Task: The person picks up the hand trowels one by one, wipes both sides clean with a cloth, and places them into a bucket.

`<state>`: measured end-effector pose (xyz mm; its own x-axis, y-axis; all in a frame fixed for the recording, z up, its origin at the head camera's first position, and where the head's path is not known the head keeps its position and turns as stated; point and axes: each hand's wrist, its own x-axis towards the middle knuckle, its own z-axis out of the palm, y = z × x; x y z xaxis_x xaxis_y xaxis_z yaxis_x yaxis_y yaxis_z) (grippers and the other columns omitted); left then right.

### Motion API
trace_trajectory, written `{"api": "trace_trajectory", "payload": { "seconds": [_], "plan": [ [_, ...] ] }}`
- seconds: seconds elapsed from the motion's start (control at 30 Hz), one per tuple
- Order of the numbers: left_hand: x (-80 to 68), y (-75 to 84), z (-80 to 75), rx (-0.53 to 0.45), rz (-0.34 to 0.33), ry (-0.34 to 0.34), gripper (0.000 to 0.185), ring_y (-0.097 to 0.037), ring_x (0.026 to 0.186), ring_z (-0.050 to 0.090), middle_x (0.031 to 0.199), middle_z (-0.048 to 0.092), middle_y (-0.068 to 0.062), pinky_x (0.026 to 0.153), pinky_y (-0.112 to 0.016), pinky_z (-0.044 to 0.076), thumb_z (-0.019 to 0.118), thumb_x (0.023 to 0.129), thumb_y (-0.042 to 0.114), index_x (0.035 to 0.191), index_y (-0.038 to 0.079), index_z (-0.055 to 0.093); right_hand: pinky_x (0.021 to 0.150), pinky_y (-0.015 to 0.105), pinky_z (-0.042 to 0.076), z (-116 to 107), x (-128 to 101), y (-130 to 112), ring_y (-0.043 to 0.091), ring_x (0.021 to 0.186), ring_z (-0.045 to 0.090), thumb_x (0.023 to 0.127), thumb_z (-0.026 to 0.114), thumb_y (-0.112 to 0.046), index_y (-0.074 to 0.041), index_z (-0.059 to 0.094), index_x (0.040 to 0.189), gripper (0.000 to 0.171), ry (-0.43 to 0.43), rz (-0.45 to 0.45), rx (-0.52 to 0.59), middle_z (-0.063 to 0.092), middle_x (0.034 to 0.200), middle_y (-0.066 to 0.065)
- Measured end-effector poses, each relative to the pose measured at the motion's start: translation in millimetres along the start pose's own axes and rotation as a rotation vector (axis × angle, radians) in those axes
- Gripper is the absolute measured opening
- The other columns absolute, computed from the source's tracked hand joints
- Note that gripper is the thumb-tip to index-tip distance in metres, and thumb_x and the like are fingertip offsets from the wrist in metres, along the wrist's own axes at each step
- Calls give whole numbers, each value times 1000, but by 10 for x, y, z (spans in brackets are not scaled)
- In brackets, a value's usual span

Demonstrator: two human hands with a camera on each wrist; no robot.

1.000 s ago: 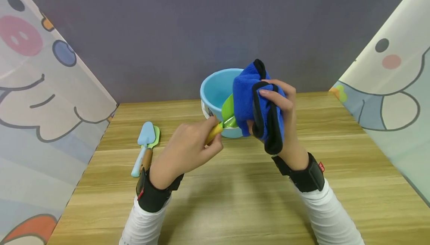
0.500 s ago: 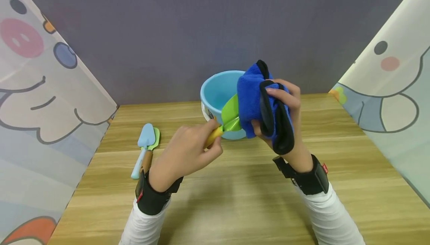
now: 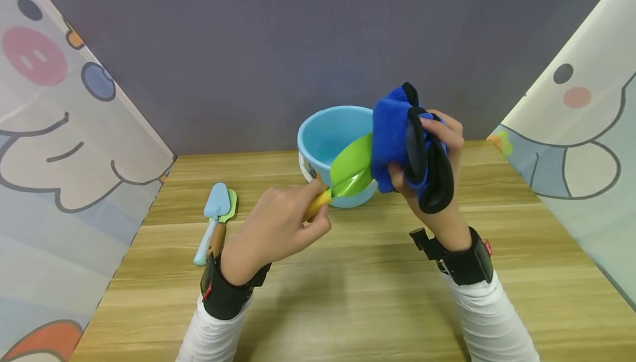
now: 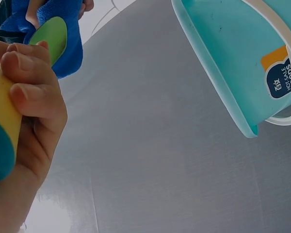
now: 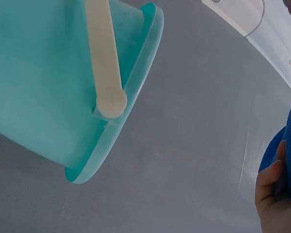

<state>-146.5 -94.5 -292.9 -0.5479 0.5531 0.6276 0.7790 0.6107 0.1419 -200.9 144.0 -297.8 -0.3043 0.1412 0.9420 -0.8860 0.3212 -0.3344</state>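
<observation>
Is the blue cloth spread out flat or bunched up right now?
Bunched up. The right hand grips the blue cloth wadded into thick folds, its black edging looping over itself, pressed against the green shovel blade.

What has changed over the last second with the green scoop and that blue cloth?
The right hand has drawn the blue cloth rightward and slightly up along the green scoop, baring more of its blade. The left hand keeps gripping the scoop's yellow handle in much the same spot. The blue bucket and the two small shovels on the table stayed put.
</observation>
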Motion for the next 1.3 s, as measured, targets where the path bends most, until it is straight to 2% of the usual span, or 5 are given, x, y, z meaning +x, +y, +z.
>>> {"api": "trace_trajectory", "payload": {
  "seconds": [0.27, 0.47, 0.87, 1.07, 1.3],
  "plan": [
    [-6, -4, 1, 25, -6, 4, 7, -3, 51, 29, 61, 33, 9, 48, -18, 22, 56, 85, 14, 82, 12, 49, 108, 38, 41, -36, 1, 63, 25, 122, 48, 85, 70, -66, 8, 43, 119, 85, -12, 25, -25, 51, 128, 19],
    [-9, -9, 0, 24, -12, -5, 7, -2, 51, 29, 61, 33, 9, 48, -18, 22, 55, 85, 14, 83, 12, 49, 109, 38, 40, -63, 10, 69, 24, 124, 48, 86, 71, -65, 10, 42, 120, 87, -21, 55, -62, 50, 129, 19],
    [-29, 0, 16, 66, -29, -20, 7, -3, 50, 28, 61, 32, 9, 47, -18, 20, 55, 86, 16, 85, 12, 49, 110, 38, 41, -85, -12, 73, 24, 126, 48, 86, 74, -52, 9, 47, 123, 76, -26, 84, -73, 50, 130, 24],
    [-22, -1, 8, 87, -61, -45, 7, -4, 51, 30, 63, 34, 9, 47, -19, 21, 56, 89, 18, 88, 13, 51, 110, 41, 41, -71, 2, 62, 27, 124, 51, 84, 76, -45, 8, 49, 120, 70, 17, 66, -87, 51, 128, 25],
    [-10, -11, -35, 86, -140, -81, 9, -5, 55, 36, 70, 41, 8, 47, -20, 26, 57, 91, 18, 97, 13, 54, 109, 43, 44, -91, -2, 77, 29, 123, 53, 85, 75, -45, 3, 50, 121, 64, 38, 34, -123, 53, 128, 23]
  ]
}}
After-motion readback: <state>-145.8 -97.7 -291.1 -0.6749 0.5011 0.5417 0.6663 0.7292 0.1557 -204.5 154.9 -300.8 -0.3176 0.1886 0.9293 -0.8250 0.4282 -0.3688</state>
